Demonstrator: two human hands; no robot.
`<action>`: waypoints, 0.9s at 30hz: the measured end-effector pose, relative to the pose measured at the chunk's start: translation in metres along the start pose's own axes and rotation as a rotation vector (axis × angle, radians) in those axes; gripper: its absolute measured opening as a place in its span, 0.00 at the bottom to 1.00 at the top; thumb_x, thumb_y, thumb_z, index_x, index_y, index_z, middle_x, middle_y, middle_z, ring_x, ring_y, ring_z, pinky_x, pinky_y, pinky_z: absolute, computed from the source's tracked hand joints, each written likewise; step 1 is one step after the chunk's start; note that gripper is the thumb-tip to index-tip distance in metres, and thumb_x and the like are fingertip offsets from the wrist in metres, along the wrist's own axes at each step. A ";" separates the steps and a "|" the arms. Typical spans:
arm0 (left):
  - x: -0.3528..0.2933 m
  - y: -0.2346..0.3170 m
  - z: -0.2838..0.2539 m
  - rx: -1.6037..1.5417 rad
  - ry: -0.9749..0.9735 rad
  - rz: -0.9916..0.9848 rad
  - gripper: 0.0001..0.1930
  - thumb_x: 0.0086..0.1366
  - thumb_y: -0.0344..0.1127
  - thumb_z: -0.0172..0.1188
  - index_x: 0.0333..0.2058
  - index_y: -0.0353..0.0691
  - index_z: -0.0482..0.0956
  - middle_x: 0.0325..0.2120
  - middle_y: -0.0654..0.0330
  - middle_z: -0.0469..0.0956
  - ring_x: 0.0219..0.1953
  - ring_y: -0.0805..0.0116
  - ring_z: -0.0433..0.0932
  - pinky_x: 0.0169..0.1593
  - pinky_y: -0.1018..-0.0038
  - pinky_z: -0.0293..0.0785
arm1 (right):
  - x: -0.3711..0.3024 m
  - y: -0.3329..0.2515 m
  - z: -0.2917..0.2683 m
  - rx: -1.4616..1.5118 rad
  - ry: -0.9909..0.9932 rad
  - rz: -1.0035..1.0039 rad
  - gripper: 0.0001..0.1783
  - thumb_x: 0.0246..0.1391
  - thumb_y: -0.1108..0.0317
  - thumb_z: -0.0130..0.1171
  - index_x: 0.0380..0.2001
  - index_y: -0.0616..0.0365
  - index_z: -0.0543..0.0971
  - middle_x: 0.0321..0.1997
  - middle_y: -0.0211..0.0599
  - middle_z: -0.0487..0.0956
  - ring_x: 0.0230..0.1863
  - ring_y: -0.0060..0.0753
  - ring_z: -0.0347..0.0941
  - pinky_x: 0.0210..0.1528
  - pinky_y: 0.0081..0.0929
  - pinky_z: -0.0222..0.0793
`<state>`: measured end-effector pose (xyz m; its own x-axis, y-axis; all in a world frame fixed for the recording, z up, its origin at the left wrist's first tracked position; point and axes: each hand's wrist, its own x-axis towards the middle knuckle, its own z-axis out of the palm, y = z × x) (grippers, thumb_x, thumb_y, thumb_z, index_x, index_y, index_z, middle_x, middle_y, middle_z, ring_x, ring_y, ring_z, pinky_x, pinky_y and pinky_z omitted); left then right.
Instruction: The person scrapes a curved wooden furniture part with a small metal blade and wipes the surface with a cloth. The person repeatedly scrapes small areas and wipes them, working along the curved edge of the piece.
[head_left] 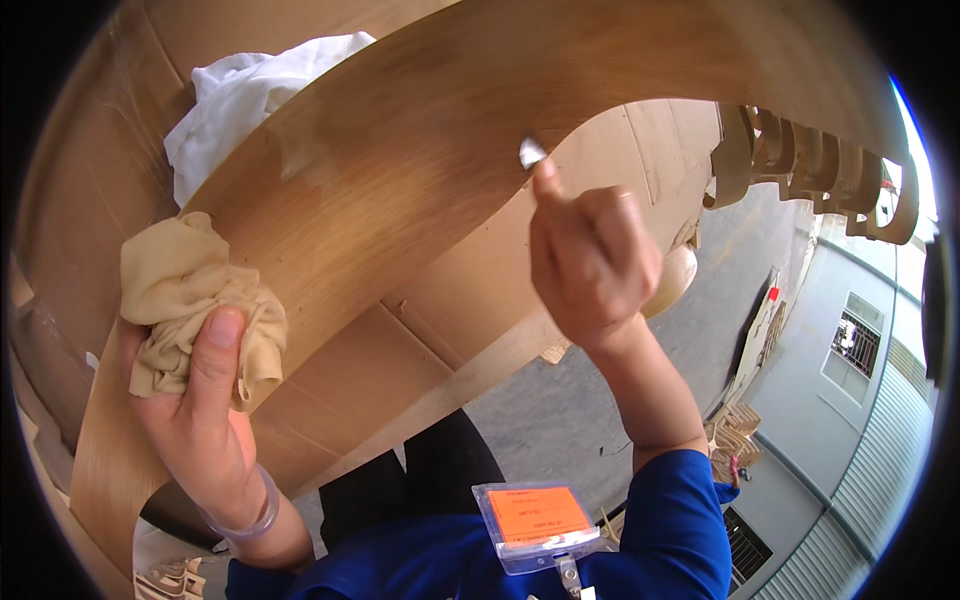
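Observation:
A long, curved wooden panel (400, 150) sweeps from the lower left to the upper right in front of me. My left hand (205, 420) is closed on a crumpled beige cloth (205, 300), with the thumb pressed over it, at the left part of the panel. Over the panel's near edge, my right hand (595, 255) is closed, with a small whitish flat piece (532, 152) at its fingertips. That piece is blurred, and its kind cannot be made out. A slightly lighter patch shows on the wood left of it.
Brown cardboard (430, 345) covers the surface under the panel. A white cloth (250, 100) lies beyond its far edge. Several curved wooden parts (800, 160) stand at the upper right. A badge (535, 525) hangs at my chest. A grey building (820, 400) is to the right.

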<state>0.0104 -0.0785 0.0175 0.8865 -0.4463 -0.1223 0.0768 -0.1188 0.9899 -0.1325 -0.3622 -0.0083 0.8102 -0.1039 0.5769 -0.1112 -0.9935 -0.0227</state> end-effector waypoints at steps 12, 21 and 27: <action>-0.003 -0.001 -0.009 -0.015 -0.022 0.018 0.26 0.77 0.26 0.60 0.69 0.22 0.69 0.66 0.46 0.75 0.67 0.59 0.76 0.72 0.63 0.70 | 0.006 0.009 -0.013 0.017 -0.084 -0.141 0.10 0.49 0.85 0.76 0.36 0.71 0.88 0.26 0.31 0.59 0.18 0.21 0.60 0.16 0.29 0.53; -0.004 -0.004 -0.010 -0.011 0.003 0.039 0.25 0.77 0.27 0.61 0.68 0.22 0.69 0.64 0.47 0.77 0.64 0.60 0.78 0.71 0.64 0.71 | 0.021 0.007 -0.027 0.039 -0.183 -0.221 0.09 0.46 0.85 0.79 0.31 0.67 0.88 0.23 0.30 0.63 0.16 0.20 0.60 0.15 0.29 0.54; -0.003 -0.003 -0.011 -0.023 0.050 0.014 0.22 0.73 0.25 0.64 0.62 0.21 0.75 0.64 0.42 0.77 0.64 0.59 0.78 0.70 0.64 0.71 | 0.035 0.010 -0.032 -0.033 -0.259 -0.313 0.08 0.51 0.84 0.75 0.35 0.68 0.89 0.25 0.31 0.63 0.18 0.21 0.63 0.17 0.28 0.57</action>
<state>0.0127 -0.0671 0.0157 0.9091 -0.4030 -0.1055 0.0744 -0.0920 0.9930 -0.1241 -0.3743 0.0378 0.9255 0.1913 0.3268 0.1490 -0.9774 0.1500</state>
